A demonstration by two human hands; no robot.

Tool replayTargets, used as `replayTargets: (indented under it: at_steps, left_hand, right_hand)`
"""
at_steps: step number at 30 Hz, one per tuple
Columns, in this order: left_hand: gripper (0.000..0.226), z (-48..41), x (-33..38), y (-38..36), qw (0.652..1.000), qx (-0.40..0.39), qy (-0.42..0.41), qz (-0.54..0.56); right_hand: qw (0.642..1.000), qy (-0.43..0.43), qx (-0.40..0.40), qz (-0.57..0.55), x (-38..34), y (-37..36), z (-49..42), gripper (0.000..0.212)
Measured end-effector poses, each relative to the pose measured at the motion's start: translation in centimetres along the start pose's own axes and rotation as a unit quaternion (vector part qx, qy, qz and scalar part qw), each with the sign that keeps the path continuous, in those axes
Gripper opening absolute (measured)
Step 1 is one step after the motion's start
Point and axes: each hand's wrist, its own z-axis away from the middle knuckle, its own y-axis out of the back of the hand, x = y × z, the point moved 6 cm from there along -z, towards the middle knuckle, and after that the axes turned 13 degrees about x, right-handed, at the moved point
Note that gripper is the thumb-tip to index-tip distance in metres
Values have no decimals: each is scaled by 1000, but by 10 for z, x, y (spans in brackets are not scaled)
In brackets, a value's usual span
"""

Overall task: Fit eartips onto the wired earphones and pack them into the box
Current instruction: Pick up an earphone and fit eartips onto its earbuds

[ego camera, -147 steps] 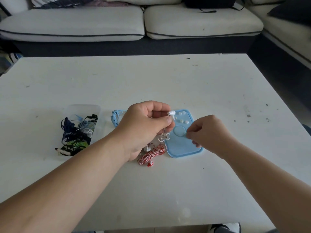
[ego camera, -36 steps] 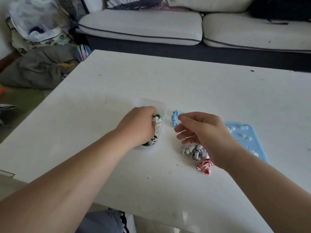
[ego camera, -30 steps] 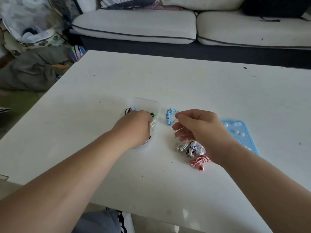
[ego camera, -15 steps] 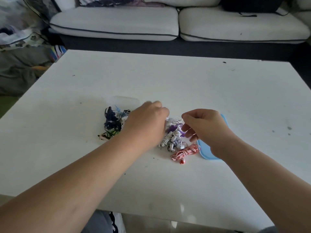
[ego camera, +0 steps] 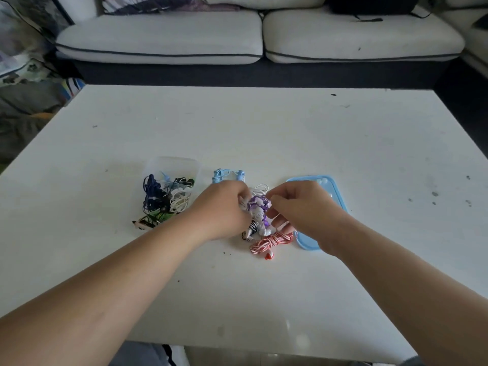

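A pale sofa [ego camera: 163,35] with dark piping runs along the far side of a large white table [ego camera: 290,133]. Two bare forearms reach in from the table's near edge and meet around its centre.

The left hand [ego camera: 224,207] has its fingers curled around the left side of a bundle of purple and white earphones [ego camera: 258,205]. The right hand [ego camera: 303,207] pinches the bundle's right side between thumb and forefinger, its other fingers loosely bent beneath. The bundle sits between the two hands, at or just above the tabletop; which one cannot be told.

A light blue lid [ego camera: 338,192] lies flat just right of centre, partly hidden under the right hand. A clear plastic box [ego camera: 173,165] stands left of centre, holding a tangle of dark blue, white and green earphones, some spilling over the side nearest the viewer.

Three more coiled sets lie loose on the table. Red and white earphones [ego camera: 272,240] sit under the right hand, toward the near edge. Black and white striped earphones [ego camera: 252,229] lie just left of them, below the left hand's fingers. Light blue earphones [ego camera: 224,174] rest beyond the left hand, beside the box.

Small white eartips [ego camera: 320,180] dot the lid's far end.
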Motion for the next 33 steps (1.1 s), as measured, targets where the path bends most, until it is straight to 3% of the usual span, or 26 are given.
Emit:
replayTargets:
  at_steps: [6,8,11,14,19,26,33]
  left_hand:
    - [7,6,22,33,980,19,66,187]
    - [8,10,28,38,969,3,71,236]
    - [15,14,34,39,956,-11,60,287]
    - [19,13,37,38,947,-6,58,316]
    - [10,10,41,33,945,-8,57,321]
    - [6,9,61,19,950,-7,20,312]
    - [21,9,79,7,957,29,-28,286]
  right_hand:
    - [999,23,28,-34,-7,9,1,36]
    - [994,24,-18,-106,-12,8,5,46]
    - [956,-6,-129,-264,-22,4,14,52]
    - [936,-5,-173,-307,-26,6,19,46]
    - [939,4,-134,-317,-19,22,14,29]
    - [939,8,-67,-338,-9,38,10,30]
    - [948,10,-31,-317,1,58,7,23]
